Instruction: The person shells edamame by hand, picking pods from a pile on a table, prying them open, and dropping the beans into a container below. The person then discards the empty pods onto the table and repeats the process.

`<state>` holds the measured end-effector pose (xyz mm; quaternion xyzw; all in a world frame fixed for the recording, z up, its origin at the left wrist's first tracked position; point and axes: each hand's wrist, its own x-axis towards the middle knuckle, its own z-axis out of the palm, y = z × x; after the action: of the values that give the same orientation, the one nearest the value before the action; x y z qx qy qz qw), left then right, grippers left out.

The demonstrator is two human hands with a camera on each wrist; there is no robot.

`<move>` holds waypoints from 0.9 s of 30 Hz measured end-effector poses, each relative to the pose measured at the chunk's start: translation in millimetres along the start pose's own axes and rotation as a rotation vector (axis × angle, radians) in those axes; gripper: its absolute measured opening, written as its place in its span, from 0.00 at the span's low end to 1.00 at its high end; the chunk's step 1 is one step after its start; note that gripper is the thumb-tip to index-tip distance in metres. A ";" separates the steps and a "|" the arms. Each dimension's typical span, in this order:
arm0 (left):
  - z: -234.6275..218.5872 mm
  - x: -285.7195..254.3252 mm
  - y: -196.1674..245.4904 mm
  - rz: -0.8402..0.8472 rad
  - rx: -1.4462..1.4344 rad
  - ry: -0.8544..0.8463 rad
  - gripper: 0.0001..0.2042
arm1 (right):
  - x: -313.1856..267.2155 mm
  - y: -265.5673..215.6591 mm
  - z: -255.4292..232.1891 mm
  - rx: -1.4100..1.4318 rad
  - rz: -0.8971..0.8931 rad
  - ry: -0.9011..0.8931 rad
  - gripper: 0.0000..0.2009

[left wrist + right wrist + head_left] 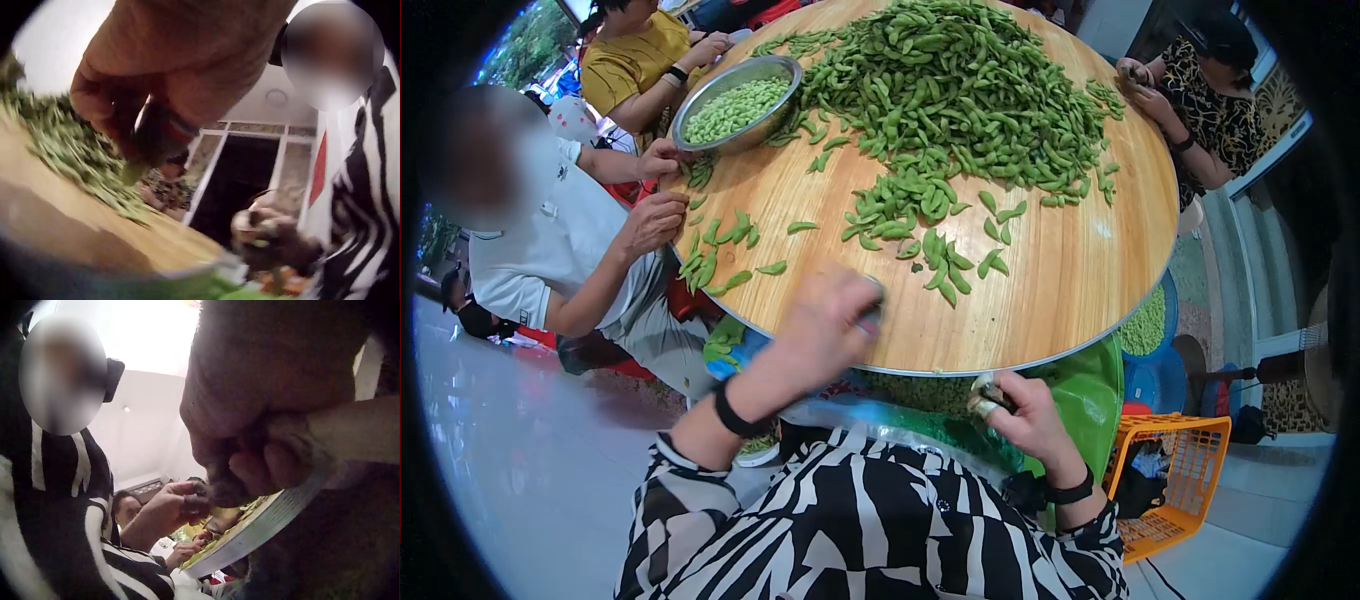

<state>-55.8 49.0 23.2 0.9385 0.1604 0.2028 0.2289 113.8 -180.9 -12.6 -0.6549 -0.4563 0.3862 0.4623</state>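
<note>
My left hand (825, 325) is blurred over the near edge of the round wooden table (1050, 290). Its fingers are bent, and a green soybean pod (132, 172) shows at their tips in the left wrist view. Just off the table's edge, my right hand (1030, 420) has curled fingers, with pale wrapping on the thumb or finger ends. I cannot tell whether a pod sits between them. Loose soybean pods (945, 265) lie ahead of both hands, in front of a large heap of soybean pods (960, 90).
A metal bowl (790, 72) of shelled beans stands at the table's far left. People sit left and right, their hands at the table. An orange crate (1215, 440) stands beside my right arm. Green plastic sheeting (1100, 400) hangs under the near edge; blue tubs (1168, 300) stand beyond.
</note>
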 end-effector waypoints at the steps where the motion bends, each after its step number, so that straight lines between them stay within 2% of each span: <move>1: -7.5 2.2 -14.9 -0.021 0.182 0.007 0.07 | 0.5 -2.3 -2.0 -0.095 0.011 -0.033 0.07; 5: -15.0 27.6 -39.5 0.066 0.264 0.113 0.08 | 7.6 -0.7 3.6 -0.122 -0.001 -0.060 0.07; 7: -1.4 47.7 -40.3 0.013 0.091 0.010 0.06 | 12.1 -5.8 5.7 -0.002 -0.070 -0.021 0.11; 8: 6.7 58.2 -44.4 0.012 0.090 0.017 0.06 | 12.8 -5.6 6.2 -0.007 -0.073 -0.024 0.11; 10: 23.7 73.0 -53.2 0.047 0.141 -0.085 0.06 | 12.2 -4.2 7.5 0.187 0.007 -0.026 0.16; 14: 39.1 76.5 -56.7 0.056 0.168 -0.036 0.05 | 9.8 -8.3 5.9 0.226 0.057 -0.049 0.19; 16: 38.8 72.2 -55.5 0.102 0.190 -0.042 0.08 | 9.4 -7.4 8.2 0.327 0.125 -0.006 0.18; 20: 34.5 66.5 -54.6 0.179 0.245 -0.025 0.07 | 11.9 -11.4 7.0 0.326 0.123 0.013 0.19; 23: 35.3 65.0 -55.1 0.123 0.165 0.069 0.05 | 14.8 -12.5 7.6 0.385 0.102 0.039 0.19; 25: 25.3 56.9 -34.1 -0.194 -0.346 -0.077 0.04 | 17.4 -18.1 9.2 0.421 0.087 0.061 0.20; 26: 20.9 52.1 -20.6 -0.189 -0.349 -0.087 0.04 | 18.8 -20.0 11.0 0.425 0.090 0.072 0.20; 27: 17.9 47.7 -4.7 -0.314 -0.639 -0.134 0.04 | 20.9 -21.9 12.6 0.477 0.090 0.082 0.20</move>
<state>-7.3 65.2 21.0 0.7947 0.2156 0.1434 0.5490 102.8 -154.3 3.1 -0.5621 -0.3034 0.4763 0.6042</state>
